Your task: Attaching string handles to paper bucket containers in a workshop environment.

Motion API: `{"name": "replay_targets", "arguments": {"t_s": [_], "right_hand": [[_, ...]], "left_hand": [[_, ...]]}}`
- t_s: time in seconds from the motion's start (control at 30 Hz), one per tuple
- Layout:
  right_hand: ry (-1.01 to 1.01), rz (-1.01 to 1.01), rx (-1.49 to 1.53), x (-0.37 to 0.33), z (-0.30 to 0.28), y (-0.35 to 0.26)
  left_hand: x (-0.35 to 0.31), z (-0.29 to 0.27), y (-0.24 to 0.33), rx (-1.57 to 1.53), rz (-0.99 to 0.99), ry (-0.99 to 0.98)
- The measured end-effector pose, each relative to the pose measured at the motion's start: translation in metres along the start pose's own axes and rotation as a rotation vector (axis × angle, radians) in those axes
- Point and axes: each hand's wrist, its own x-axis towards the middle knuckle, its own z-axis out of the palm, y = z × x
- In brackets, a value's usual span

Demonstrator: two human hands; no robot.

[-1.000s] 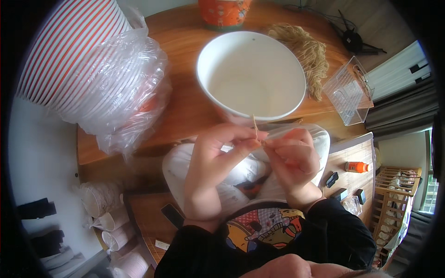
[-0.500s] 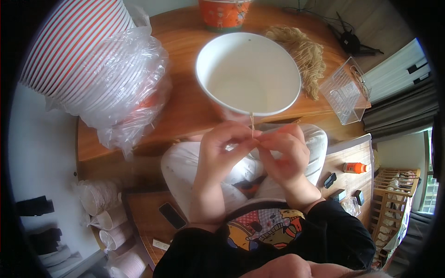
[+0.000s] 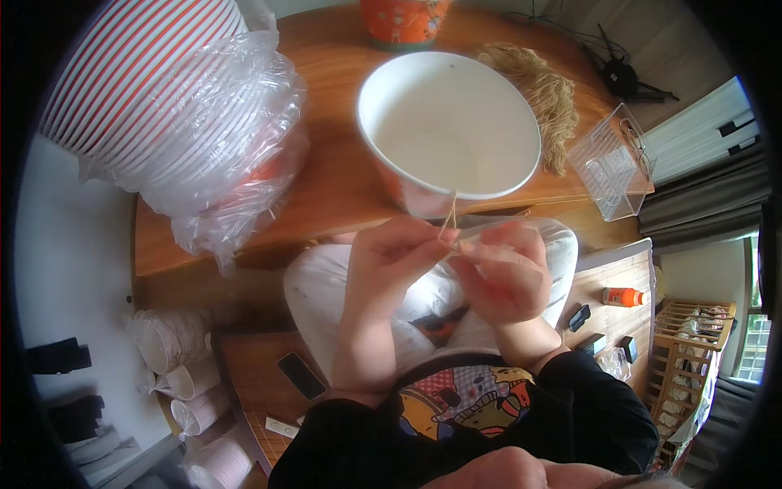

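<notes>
The left hand (image 3: 399,254) has thumb and forefinger pressed together with no visible gap, pinching a thin straw-coloured strand (image 3: 453,212); its remaining fingers bend behind. The right hand (image 3: 509,273) has its thumb and forefinger drawn nearly together just beside the strand, the other fingers curled toward the palm; whether its tips grip the strand is too small to tell.

Both wrists are raised, the hands facing each other over the lap, just beyond the near edge of the table (image 3: 322,106). The forearms come up bare from black short sleeves (image 3: 607,407), and white trousers (image 3: 318,297) show below.

The strand splits into two fine lines above the fingertips and reaches up to the near rim of a white-lined bucket (image 3: 448,122); how it is fastened there cannot be made out. The bucket, round and smooth inside, stands by the table's near edge, its mouth tipped toward the viewer. Toward the right edge lies a wavy, fibrous bundle of strands (image 3: 550,102), and near the right corner a clear, hard-sided tray (image 3: 607,167). At the left edge, crinkled transparent plastic (image 3: 224,138) wraps a ribbed stack of buckets (image 3: 134,73).
</notes>
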Motion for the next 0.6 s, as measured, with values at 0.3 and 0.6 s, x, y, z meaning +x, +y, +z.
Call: {"name": "replay_targets", "arguments": {"t_s": [0.3, 0.6], "right_hand": [[-0.027, 0.161, 0.005, -0.0042, -0.0029, 0.0010], [0.014, 0.125, 0.041, 0.0016, 0.0031, 0.0039]], "left_hand": [[0.0004, 0.0022, -0.0047, 0.106, 0.108, -0.058], [-0.0008, 0.0027, -0.0091, 0.224, 0.309, 0.069]]}}
